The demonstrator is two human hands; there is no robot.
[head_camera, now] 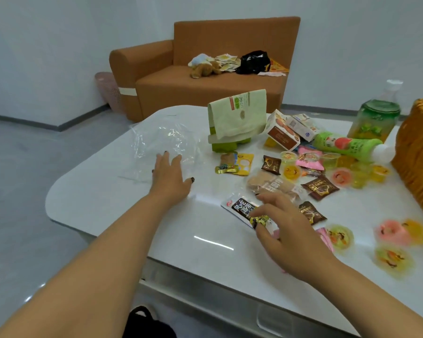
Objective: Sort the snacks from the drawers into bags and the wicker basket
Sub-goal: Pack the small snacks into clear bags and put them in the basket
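A clear plastic bag (161, 140) lies crumpled on the white table (103, 191). My left hand (170, 176) lies flat with spread fingers at the bag's near edge. My right hand (286, 230) hovers over a long black-and-white snack packet (239, 207), its fingertips touching it. Around it lie brown chocolate packets (320, 187), jelly cups (340, 236), a yellow packet (235, 164) and a clear pack of biscuits (271, 184). The wicker basket (418, 162) stands at the right edge.
A green paper bag (235, 118) stands at the back, with biscuit boxes (283, 132), a lying green bottle (344, 145) and a green jar (374, 120) beside it. An orange sofa (205, 69) with clutter stands behind the table. A pink bin (108, 91) stands next to it.
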